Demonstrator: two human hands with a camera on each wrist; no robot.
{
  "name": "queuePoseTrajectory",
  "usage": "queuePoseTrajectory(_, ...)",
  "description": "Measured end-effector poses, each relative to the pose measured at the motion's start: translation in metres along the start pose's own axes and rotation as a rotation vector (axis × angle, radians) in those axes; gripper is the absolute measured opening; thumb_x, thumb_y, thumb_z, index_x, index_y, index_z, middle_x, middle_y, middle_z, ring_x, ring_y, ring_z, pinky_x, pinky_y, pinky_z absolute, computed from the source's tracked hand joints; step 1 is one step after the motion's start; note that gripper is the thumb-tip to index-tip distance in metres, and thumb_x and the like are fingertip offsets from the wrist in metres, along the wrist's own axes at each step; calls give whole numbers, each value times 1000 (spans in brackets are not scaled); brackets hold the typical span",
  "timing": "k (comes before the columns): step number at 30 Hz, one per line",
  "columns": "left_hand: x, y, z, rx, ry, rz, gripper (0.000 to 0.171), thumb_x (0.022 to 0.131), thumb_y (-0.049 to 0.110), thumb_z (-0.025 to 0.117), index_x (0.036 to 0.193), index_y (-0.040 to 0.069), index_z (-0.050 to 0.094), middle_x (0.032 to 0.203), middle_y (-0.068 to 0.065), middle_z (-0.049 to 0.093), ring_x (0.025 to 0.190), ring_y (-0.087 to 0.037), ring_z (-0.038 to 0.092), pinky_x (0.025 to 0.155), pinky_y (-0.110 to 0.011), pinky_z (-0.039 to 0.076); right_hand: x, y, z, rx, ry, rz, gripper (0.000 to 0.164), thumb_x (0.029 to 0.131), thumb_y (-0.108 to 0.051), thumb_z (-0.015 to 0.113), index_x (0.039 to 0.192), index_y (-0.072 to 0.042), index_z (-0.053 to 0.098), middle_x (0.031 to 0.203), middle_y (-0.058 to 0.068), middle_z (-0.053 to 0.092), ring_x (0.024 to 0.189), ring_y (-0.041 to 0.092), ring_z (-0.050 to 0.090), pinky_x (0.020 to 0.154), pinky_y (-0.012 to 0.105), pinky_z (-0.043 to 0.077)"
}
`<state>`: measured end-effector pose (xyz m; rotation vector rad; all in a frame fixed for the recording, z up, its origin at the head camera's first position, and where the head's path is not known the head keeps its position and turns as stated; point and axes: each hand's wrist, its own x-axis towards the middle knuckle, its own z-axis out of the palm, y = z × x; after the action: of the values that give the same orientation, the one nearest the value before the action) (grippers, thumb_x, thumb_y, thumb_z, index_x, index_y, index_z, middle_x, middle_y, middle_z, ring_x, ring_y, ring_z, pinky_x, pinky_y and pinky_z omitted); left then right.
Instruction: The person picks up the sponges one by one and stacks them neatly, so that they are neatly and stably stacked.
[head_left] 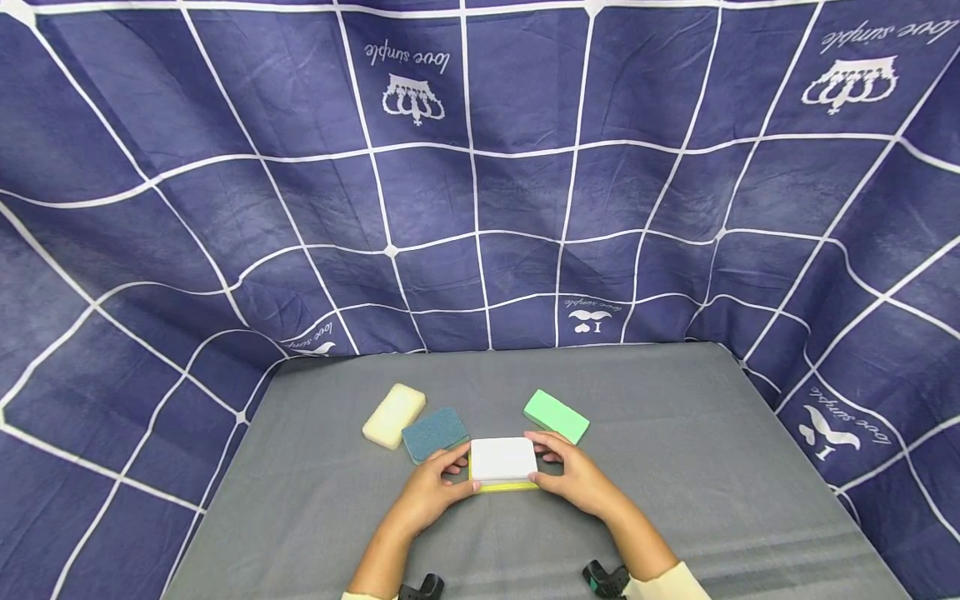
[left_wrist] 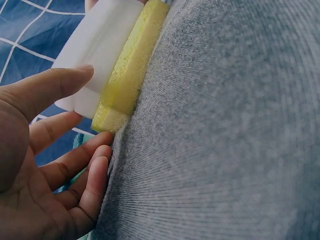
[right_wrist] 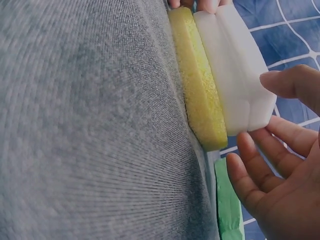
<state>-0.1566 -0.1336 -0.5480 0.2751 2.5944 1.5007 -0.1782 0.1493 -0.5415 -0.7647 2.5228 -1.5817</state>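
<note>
A smooth white block with rounded edges (head_left: 502, 457), perhaps a melamine sponge, lies flat over a yellow sponge (head_left: 506, 487) near the middle of the grey table. My left hand (head_left: 435, 492) holds the white block's left end, thumb on the near face and index fingertip round the end. At the opposite end my right hand (head_left: 579, 482) grips it the same way. The lower fingers of the left hand reach down beside the end of the yellow sponge (left_wrist: 132, 65). Seen from the right wrist, the yellow sponge (right_wrist: 200, 85) rests on the cloth under the white block (right_wrist: 240, 70).
Just behind my left hand lies a dark blue scouring sponge (head_left: 437, 433), with a cream sponge (head_left: 394, 415) to its left. A green block (head_left: 557, 415) sits behind my right hand. Blue checked curtains (head_left: 517, 192) hang round the grey cloth-covered table (head_left: 315, 517).
</note>
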Motion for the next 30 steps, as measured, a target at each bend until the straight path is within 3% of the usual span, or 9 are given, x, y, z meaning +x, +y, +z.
queuePoseTrajectory(9, 0, 2, 0, 6, 0, -23, 72, 84, 41, 81, 148, 20, 54, 120, -7, 64, 106, -20, 58, 82, -25, 51, 1, -4, -1, 2, -12, 10, 61, 87, -12, 79, 142, -4, 55, 138, 11, 59, 120, 30, 61, 99, 39, 53)
queuePoseTrajectory(14, 0, 4, 0, -25, 13, -31, 67, 89, 47, 75, 149, 26, 53, 122, -7, 63, 104, -17, 61, 82, -25, 51, 2, -4, 0, -1, -13, 19, 61, 86, -12, 79, 142, -4, 56, 138, 11, 59, 120, 30, 60, 99, 40, 53)
queuePoseTrajectory(19, -1, 6, -1, -52, 14, -31, 62, 93, 45, 71, 148, 26, 53, 123, -9, 62, 102, -15, 62, 79, -25, 51, 2, -2, 1, -19, -12, 20, 61, 87, -9, 79, 142, -1, 54, 139, 14, 58, 122, 33, 59, 100, 42, 52)
queuePoseTrajectory(23, -2, 5, 0, -70, 33, -37, 59, 93, 43, 71, 147, 25, 55, 123, -9, 62, 102, -15, 63, 78, -23, 52, 1, 0, 1, -20, -13, 15, 60, 89, -18, 78, 142, -2, 55, 139, 12, 59, 123, 28, 59, 100, 39, 53)
queuePoseTrajectory(30, -3, 5, 5, -113, 82, -53, 58, 90, 42, 76, 143, 25, 60, 132, -5, 59, 120, -25, 63, 83, -22, 54, 0, -1, 1, -20, -9, 53, 60, 90, -26, 77, 143, -5, 56, 139, 7, 59, 124, 20, 59, 101, 35, 52)
